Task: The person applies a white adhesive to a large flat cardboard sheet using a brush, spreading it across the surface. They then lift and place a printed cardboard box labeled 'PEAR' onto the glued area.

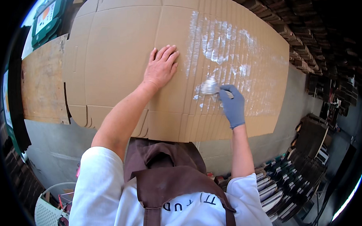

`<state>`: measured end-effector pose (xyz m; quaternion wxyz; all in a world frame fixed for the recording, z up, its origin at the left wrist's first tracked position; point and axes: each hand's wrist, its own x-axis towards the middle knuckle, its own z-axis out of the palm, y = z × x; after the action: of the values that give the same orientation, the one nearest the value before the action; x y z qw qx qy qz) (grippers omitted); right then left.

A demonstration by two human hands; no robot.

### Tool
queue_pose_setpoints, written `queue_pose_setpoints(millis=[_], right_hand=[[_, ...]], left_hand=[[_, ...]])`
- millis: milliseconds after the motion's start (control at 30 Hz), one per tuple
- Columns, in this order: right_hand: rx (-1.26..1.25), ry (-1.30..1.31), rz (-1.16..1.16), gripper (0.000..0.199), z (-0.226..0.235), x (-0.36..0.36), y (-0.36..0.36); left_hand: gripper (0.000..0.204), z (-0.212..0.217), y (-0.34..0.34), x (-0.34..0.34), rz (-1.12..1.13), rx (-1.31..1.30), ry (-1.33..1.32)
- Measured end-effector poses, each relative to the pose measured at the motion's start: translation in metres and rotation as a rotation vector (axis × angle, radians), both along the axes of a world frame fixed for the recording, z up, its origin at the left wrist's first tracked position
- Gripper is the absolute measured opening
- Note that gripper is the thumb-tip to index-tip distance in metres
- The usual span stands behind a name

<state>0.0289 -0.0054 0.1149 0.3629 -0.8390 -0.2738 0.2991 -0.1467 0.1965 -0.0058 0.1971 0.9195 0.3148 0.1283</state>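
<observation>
Grey concrete table under us, and everything below is placed relative to the big flattened cardboard sheet (pixel 123 51) lying on it.

Nearest us, below the sheet's near edge, is our brown apron (pixel 167 172) over a white shirt, with stacks of dark flat pieces (pixel 290 184) off past the sheet's near right corner. A white mesh basket (pixel 48 212) sits well off its near left corner.

On the sheet itself, our right hand (pixel 232 103) (grey glove on) is curled shut around a small brush (pixel 209 87) loaded with white paste, pressed on the sheet's ribbed right half near its front. The wrist is bent in, forearm coming straight up from the near edge. Our bare left hand (pixel 161 66) lies flat and spread on the sheet's middle, fingers pointing away, holding nothing, just pinning the cardboard down, arm angled in from the left.

Looks like we're mid glue-spreading: white glue streaks (pixel 223 42) already cover the far part of the right half. Our guess is the next stroke needs the bare patches near the brush covered while the flat palm keeps the sheet from sliding.

Left of the sheet there's a wooden board (pixel 40 84), and beyond the far right edge, rows of dark stacked stock (pixel 299 49).
</observation>
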Motion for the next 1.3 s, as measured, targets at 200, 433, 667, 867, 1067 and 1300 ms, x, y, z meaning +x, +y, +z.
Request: queue_pose_setpoints(millis=[200, 433, 667, 867, 1067, 1300], right_hand=[[0.155, 0.229, -0.062, 0.014, 0.008, -0.024, 0.051], [0.118, 0.053, 0.050, 0.014, -0.004, -0.025, 0.065], [0.091, -0.095, 0.165, 0.015, 0.002, -0.031, 0.067], [0.038, -0.194, 0.219, 0.013, 0.000, -0.044, 0.052], [0.025, -0.136, 0.202, 0.011, -0.002, -0.053, 0.040], [0.044, -0.169, 0.279, 0.012, -0.004, -0.076, 0.022]], left_hand=[[0.039, -0.002, -0.001, 0.000, -0.002, 0.000, -0.002], [0.038, -0.001, 0.003, -0.001, 0.005, 0.001, -0.024], [0.038, -0.001, 0.000, -0.002, 0.015, 0.011, -0.039], [0.039, -0.003, 0.001, -0.002, 0.014, 0.010, -0.033], [0.039, -0.001, 0.001, -0.001, 0.008, 0.014, -0.035], [0.038, -0.004, 0.000, -0.001, 0.013, 0.018, -0.042]])
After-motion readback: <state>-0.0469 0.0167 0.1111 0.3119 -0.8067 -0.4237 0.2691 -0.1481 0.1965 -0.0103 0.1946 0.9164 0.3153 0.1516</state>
